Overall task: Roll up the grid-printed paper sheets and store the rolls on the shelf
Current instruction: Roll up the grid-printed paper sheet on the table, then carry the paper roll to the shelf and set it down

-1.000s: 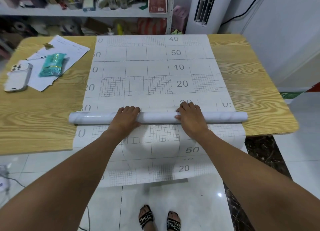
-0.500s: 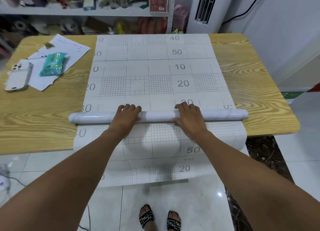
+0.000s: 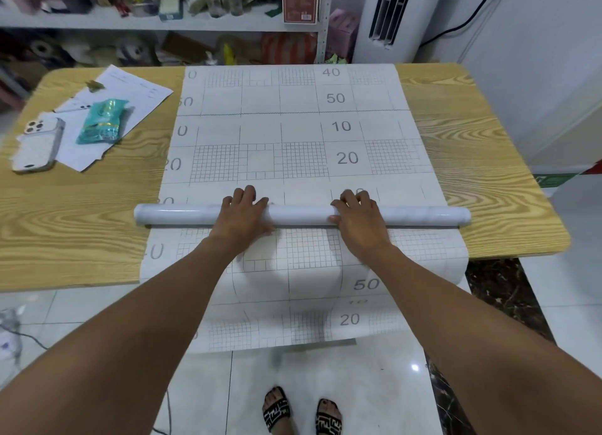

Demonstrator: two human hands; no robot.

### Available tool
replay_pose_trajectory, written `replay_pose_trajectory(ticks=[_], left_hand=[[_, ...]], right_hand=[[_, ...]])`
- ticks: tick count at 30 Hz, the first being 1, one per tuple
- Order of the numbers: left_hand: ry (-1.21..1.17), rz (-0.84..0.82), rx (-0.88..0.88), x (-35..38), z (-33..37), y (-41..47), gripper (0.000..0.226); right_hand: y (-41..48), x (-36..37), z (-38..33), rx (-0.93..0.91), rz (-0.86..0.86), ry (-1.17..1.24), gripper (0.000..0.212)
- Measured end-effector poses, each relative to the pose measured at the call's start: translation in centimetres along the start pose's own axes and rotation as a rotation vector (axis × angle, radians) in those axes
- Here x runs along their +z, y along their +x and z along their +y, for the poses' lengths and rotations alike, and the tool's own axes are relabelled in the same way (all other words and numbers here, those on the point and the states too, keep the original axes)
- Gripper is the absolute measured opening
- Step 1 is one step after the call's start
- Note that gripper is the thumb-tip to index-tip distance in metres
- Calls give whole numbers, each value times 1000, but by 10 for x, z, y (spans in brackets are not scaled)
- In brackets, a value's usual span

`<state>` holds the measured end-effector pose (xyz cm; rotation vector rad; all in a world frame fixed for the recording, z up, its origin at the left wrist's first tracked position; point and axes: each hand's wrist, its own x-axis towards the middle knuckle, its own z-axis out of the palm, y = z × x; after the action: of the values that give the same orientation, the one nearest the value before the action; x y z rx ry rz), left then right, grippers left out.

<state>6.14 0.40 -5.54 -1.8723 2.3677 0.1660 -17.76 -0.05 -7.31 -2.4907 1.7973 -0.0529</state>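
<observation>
Left hand [image 3: 242, 214] and right hand [image 3: 360, 221] curl their fingers over the paper roll [image 3: 301, 214]. Ahead, the grid-printed sheet [image 3: 293, 131] lies flat to the far edge of the bench [image 3: 81, 206]; its near end hangs off.

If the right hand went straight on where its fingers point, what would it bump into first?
Nothing, seemingly: beyond the roll under the right hand lies only flat grid sheet, then probably the shelf.
</observation>
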Motion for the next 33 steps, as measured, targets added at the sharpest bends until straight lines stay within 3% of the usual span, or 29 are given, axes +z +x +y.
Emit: replay_pose_trajectory(ticks=[6, 10, 12, 14, 20, 33], left_hand=[[-55, 50, 85, 2, -10, 18, 60], [-73, 91, 162, 9, -20, 20, 44], [-56, 74, 196, 14, -25, 20, 53], [-21, 46, 223, 17, -29, 25, 62], [89, 80, 300, 8, -34, 41, 45], [-134, 73, 151, -154, -47, 42, 42]], right_hand=[[10, 5, -1, 29, 121, 96, 33], [13, 10, 8, -39, 100, 98, 52], [16, 14, 15, -90, 92, 110, 56], [24, 17, 21, -112, 96, 80, 57], [38, 7, 26, -177, 219, -122, 54], [80, -148, 31, -334, 426, -125, 50]])
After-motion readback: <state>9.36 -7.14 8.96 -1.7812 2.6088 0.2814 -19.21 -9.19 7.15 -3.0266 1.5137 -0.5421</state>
